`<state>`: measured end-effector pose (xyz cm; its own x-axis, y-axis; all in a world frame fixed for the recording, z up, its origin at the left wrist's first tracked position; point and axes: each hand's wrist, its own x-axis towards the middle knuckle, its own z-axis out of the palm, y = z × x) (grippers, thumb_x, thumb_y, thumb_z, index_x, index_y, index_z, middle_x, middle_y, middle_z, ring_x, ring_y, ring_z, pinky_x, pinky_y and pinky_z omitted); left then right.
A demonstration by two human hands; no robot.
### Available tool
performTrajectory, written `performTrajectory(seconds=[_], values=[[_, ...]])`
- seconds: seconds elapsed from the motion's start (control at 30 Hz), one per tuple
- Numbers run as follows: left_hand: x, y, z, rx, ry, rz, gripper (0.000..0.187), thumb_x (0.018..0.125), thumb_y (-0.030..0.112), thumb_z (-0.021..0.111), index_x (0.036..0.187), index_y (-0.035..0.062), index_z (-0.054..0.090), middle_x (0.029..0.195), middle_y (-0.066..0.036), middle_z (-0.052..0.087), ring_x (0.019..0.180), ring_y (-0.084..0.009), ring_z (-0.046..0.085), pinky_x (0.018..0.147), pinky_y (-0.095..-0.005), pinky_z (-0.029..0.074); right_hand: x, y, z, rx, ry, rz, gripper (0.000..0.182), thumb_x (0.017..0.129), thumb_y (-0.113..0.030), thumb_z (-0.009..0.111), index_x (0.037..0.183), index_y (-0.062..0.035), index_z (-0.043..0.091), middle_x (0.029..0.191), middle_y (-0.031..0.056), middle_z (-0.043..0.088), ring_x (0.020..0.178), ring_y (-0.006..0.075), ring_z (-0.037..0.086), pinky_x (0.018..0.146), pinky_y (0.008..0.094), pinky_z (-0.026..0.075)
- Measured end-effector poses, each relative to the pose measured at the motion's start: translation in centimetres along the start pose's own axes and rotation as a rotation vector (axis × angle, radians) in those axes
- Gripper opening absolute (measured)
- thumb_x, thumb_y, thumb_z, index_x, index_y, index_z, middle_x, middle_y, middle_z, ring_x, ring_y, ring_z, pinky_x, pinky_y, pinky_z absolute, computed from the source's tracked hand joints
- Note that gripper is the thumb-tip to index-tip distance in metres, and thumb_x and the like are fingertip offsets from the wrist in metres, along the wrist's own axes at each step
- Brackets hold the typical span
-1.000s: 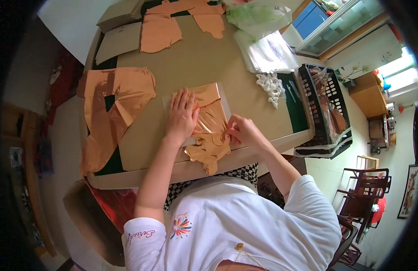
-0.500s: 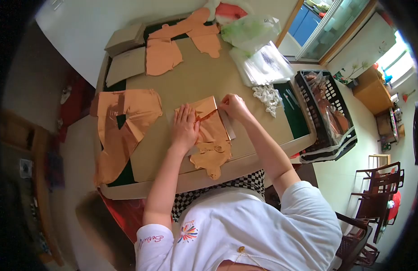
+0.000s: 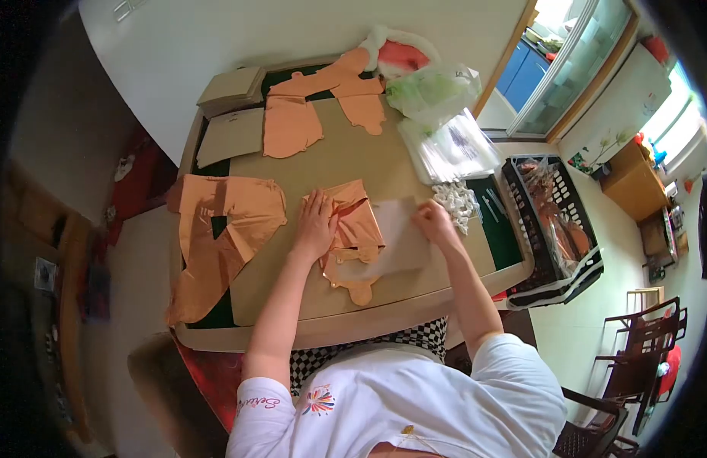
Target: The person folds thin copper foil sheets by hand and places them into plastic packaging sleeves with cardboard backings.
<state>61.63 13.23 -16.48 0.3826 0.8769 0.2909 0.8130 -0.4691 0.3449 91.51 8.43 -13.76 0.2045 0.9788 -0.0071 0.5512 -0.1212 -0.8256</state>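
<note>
A copper-orange satiny garment (image 3: 359,221), folded into a rough rectangle, lies in front of me with a rounded flap (image 3: 359,292) toward my body. My left hand (image 3: 316,227) rests flat along its left side, fingers stretched out over the cloth. From the garment's right edge extends a flat greyish sheet (image 3: 403,238) that looks like card, partly hidden under the cloth. My right hand (image 3: 436,223) pinches this sheet at its far right edge, close to a pile of white ties (image 3: 456,204).
More orange garments lie at left (image 3: 239,202) and at the back (image 3: 292,126). Card sheets (image 3: 231,88) are stacked back left. Clear plastic bags (image 3: 449,149) lie back right, near pens (image 3: 492,210). A black crate (image 3: 552,221) stands beyond the table's right edge.
My right hand has moved right, drawing the greyish sheet out from the folded garment. My left hand stays on the cloth. The whole view has shifted slightly.
</note>
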Motion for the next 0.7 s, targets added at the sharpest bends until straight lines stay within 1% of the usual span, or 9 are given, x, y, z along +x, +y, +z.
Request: performTrajectory(seconds=[0.03, 0.1, 0.23, 0.33, 0.43, 0.57, 0.6, 0.67, 0.7], values=[[0.0, -0.4, 0.7, -0.005, 0.03, 0.023, 0.05, 0.096, 0.026, 0.048, 0.136, -0.0018, 0.041, 0.147, -0.024, 0.033, 0.139, -0.0362, 0.027, 0.114, -0.0498, 0.021, -1.0, 0.8, -1.5, 0.043, -0.06, 0.094, 0.027, 0.081, -0.016, 0.07, 0.102, -0.0028, 0.061, 0.072, 0.0051, 0.063, 0.063, 0.0097, 0.056, 0.053, 0.0274, 0.044], [-0.2, -0.2, 0.5, 0.013, 0.05, 0.014, 0.05, 0.095, 0.026, 0.05, 0.137, 0.0, 0.041, 0.146, -0.023, 0.034, 0.139, -0.0354, 0.028, 0.114, -0.0494, 0.022, -4.2, 2.2, -3.7, 0.132, -0.005, -0.016, 0.014, 0.088, -0.011, 0.065, 0.099, -0.0036, 0.06, 0.074, -0.0023, 0.058, 0.065, 0.0045, 0.05, 0.055, 0.022, 0.039], [-1.9, 3.2, -1.7, -0.091, 0.068, 0.176, 0.049, 0.093, 0.025, 0.053, 0.138, 0.0062, 0.043, 0.146, -0.018, 0.037, 0.138, -0.0335, 0.031, 0.113, -0.05, 0.023, -7.9, 2.5, -9.0, 0.406, -0.069, 0.086, 0.01, 0.092, -0.012, 0.06, 0.098, -0.0048, 0.058, 0.077, -0.0035, 0.057, 0.069, 0.0033, 0.049, 0.06, 0.0192, 0.038], [-5.3, 6.8, -2.9, -0.058, -0.102, 0.346, 0.047, 0.093, 0.025, 0.054, 0.137, 0.0108, 0.046, 0.145, -0.015, 0.039, 0.137, -0.0321, 0.032, 0.113, -0.0517, 0.023, -9.1, 1.0, -10.1, 0.577, -0.102, 0.123, 0.01, 0.093, -0.012, 0.059, 0.1, -0.0054, 0.057, 0.078, -0.0036, 0.057, 0.069, 0.0026, 0.048, 0.059, 0.0186, 0.038], [-7.2, 7.6, -2.4, -0.072, -0.181, 0.322, 0.047, 0.091, 0.027, 0.055, 0.135, 0.0095, 0.048, 0.144, -0.016, 0.04, 0.138, -0.0328, 0.032, 0.111, -0.0542, 0.024, -8.1, 1.5, -7.2, 0.577, -0.137, 0.115, 0.011, 0.094, -0.013, 0.059, 0.102, -0.0067, 0.056, 0.078, -0.0039, 0.056, 0.068, 0.0026, 0.047, 0.058, 0.0181, 0.037], [-7.8, 6.8, -2.1, 0.138, -0.285, 0.37, 0.056, 0.089, 0.032, 0.053, 0.14, 0.0108, 0.041, 0.15, -0.014, 0.032, 0.139, -0.0313, 0.03, 0.115, -0.0549, 0.017, -7.6, -1.3, -0.7, 0.565, -0.171, 0.155, 0.013, 0.095, -0.011, 0.055, 0.107, -0.0077, 0.054, 0.078, -0.0016, 0.058, 0.068, 0.003, 0.047, 0.058, 0.0187, 0.038], [-8.1, 6.4, -1.9, 0.067, -0.21, 0.384, 0.056, 0.089, 0.031, 0.052, 0.14, 0.0105, 0.04, 0.15, -0.014, 0.032, 0.139, -0.0311, 0.029, 0.115, -0.0546, 0.016, -7.6, -2.1, 0.7, 0.557, -0.154, 0.143, 0.013, 0.095, -0.01, 0.054, 0.108, -0.0074, 0.054, 0.077, -0.0008, 0.058, 0.068, 0.0031, 0.048, 0.058, 0.0192, 0.039], [-8.7, 5.7, -1.5, -0.075, -0.062, 0.411, 0.058, 0.088, 0.03, 0.052, 0.141, 0.01, 0.038, 0.15, -0.014, 0.031, 0.139, -0.0309, 0.029, 0.116, -0.0541, 0.015, -7.7, -3.1, 2.9, 0.227, 0.038, -0.17, 0.022, 0.093, -0.005, 0.053, 0.115, -0.0082, 0.054, 0.094, 0.006, 0.059, 0.086, 0.014, 0.052, 0.074, 0.0273, 0.042], [-8.8, 5.7, -1.4, -0.279, -0.104, 0.312, 0.058, 0.089, 0.029, 0.052, 0.141, 0.0085, 0.037, 0.148, -0.015, 0.035, 0.139, -0.0291, 0.031, 0.117, -0.0518, 0.013, -7.8, -3.5, 3.7, 0.057, 0.134, -0.324, 0.027, 0.092, -0.003, 0.053, 0.119, -0.0086, 0.054, 0.103, 0.0095, 0.059, 0.094, 0.0195, 0.054, 0.082, 0.0313, 0.044]])
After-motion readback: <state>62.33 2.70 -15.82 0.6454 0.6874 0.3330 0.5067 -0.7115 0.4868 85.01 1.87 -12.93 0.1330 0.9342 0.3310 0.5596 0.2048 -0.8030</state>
